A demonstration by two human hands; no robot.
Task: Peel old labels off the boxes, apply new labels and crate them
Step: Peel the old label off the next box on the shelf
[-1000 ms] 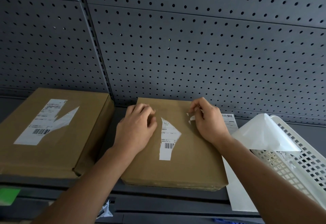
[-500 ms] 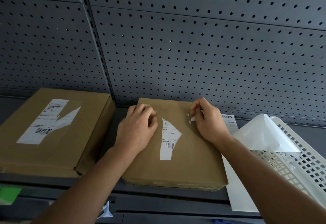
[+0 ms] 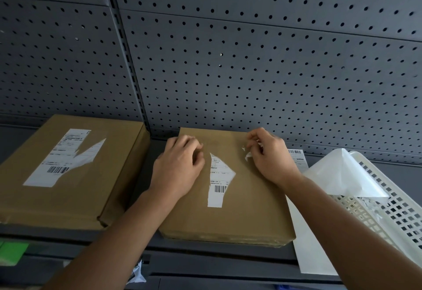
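Observation:
A flat brown cardboard box [image 3: 249, 216] lies on the shelf in front of me. A torn white strip of old label [image 3: 219, 181] with a barcode is still stuck at its middle. My left hand [image 3: 178, 168] rests on the box's upper left part, fingers curled, just left of the strip. My right hand [image 3: 269, 154] pinches a small crumpled white label scrap [image 3: 247, 153] near the box's upper right. A second brown box [image 3: 29, 200] with a torn label [image 3: 66, 157] lies to the left.
A white perforated plastic crate [image 3: 388, 209] stands at the right, a glossy backing sheet [image 3: 340, 173] curling over its rim. A white label sheet [image 3: 312, 246] lies under the box's right side. Grey pegboard [image 3: 228, 61] closes the back. The shelf edge runs below the boxes.
My right hand's fingers have shifted slightly with the scrap; my left hand stays in place on the box. The view has barely moved.

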